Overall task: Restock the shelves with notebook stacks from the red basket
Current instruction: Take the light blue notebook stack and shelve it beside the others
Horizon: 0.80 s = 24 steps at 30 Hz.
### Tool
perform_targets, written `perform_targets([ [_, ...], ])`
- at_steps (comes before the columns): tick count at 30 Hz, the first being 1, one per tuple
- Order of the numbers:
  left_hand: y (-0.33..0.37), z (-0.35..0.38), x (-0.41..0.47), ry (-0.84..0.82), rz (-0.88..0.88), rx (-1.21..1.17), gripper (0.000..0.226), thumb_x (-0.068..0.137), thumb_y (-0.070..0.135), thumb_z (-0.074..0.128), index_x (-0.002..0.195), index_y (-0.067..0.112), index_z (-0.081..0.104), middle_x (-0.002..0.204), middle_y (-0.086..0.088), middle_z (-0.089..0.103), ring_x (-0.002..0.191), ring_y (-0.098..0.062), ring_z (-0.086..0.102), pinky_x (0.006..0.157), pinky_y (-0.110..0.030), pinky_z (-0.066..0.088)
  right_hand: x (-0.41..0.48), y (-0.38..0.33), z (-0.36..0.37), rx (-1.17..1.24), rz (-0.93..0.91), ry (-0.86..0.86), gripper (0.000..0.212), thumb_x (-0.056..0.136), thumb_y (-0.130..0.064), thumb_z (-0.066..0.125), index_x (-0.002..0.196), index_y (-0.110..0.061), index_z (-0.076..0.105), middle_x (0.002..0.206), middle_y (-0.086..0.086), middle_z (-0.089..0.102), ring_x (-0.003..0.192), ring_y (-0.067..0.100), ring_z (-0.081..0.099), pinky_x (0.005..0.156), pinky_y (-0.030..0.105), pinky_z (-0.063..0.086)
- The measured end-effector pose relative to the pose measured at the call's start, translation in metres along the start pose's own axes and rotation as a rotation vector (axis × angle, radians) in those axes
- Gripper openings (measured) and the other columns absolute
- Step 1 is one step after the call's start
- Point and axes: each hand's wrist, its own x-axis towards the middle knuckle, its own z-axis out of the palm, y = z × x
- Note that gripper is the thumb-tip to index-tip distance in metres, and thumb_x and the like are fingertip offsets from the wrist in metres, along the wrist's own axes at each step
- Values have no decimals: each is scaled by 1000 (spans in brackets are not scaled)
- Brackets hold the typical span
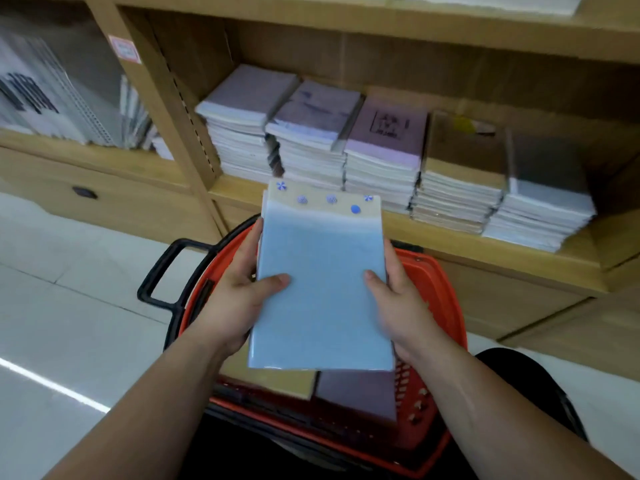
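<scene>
A stack of blue-covered notebooks (320, 289) is held flat above the red basket (429, 306), near the front edge of the shelf (450, 244). It is clasped from both sides: the left hand (239, 296) is closed on the left edge and the right hand (398, 303) on the right edge, each with the thumb laid on the top cover and the fingers wrapped under, out of sight. How thick the stack is cannot be told from above.

The covers look glossy, so a slip is judged the main risk: if the side pressure is eased during the lift, the lower notebooks could slide out and drop back into the basket, where a tan notebook (277, 379) and a purple notebook (356, 393) are seen lying.

On the shelf, five piles (381, 150) are set side by side, touching or nearly so, and no open gap is seen between them. The stack would therefore probably have to be laid on top of a pile. The left piles look uneven, and one could be pushed askew or toppled if the stack is slid in rather than lowered. No blue cover is seen on the shelf, so a mismatched placement is also possible. The shelf board above (381, 32) could be struck if the stack is raised too high.
</scene>
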Motion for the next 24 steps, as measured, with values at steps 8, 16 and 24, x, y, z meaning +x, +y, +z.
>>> perform_targets([
  [8, 109, 43, 4, -187, 281, -15, 87, 86, -5, 58, 152, 45, 32, 141, -10, 59, 120, -48, 60, 92, -63, 51, -25, -128, -27, -58, -350, -66, 69, 104, -11, 51, 154, -53, 28, 154, -15, 48, 139, 20, 50, 110, 60, 43],
  [16, 171, 114, 5, -298, 449, -48, 88, 84, -2, 58, 152, 47, 32, 141, -5, 60, 119, -40, 64, 87, -60, 56, -68, -216, -72, -109, -598, 44, 66, 104, -16, 53, 152, -54, 30, 151, -12, 51, 135, 21, 55, 107, 55, 48],
  [24, 228, 236, 49, -365, 445, 34, 81, 93, -9, 56, 150, 44, 37, 126, -4, 71, 105, -35, 71, 82, -48, 61, -75, -296, -158, -20, -647, 266, 57, 103, 0, 47, 148, -35, 49, 131, -3, 69, 112, 26, 71, 86, 46, 61],
])
